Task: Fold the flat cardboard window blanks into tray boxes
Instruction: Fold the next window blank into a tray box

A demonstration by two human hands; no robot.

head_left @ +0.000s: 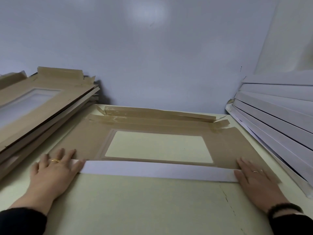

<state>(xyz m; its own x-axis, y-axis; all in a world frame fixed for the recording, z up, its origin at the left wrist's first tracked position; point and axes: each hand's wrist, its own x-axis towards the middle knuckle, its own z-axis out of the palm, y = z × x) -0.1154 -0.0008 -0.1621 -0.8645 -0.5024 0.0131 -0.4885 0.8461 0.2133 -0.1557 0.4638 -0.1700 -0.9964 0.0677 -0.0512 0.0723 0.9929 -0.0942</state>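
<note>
Left hand (54, 173), right hand (254, 178), fingers flat, press near white flap (157, 172) onto brown cardboard window blank (237, 146); next: crease firmly.

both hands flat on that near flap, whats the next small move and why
Probably slide both palms along the folded white flap to crease it. The left hand and right hand press only its ends, the middle looks unpressed, and the blank's far flaps are not yet raised.

Brown window blank (225, 146) flat on table, near flap folded over
</note>
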